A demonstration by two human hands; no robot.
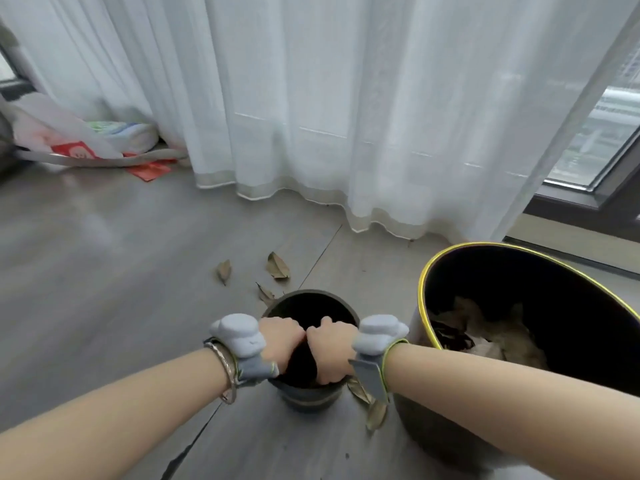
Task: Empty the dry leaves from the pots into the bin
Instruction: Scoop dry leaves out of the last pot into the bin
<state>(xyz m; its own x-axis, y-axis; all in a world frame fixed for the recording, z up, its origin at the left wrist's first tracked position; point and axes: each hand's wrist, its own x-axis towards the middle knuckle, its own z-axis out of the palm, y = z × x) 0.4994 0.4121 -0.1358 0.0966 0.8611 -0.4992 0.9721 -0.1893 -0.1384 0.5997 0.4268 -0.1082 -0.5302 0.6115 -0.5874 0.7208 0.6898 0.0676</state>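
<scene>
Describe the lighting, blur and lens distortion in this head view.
Head view: soft daylight comes through the sheer white curtain, with no hard shadows; the wide lens bows the window frame and stretches the forearms; the grey wooden floor at left is smeared; the inside of the dark round pot and the black yellow-rimmed bin fall into deep shade, so the fingers of the left hand and right hand are hidden.
</scene>
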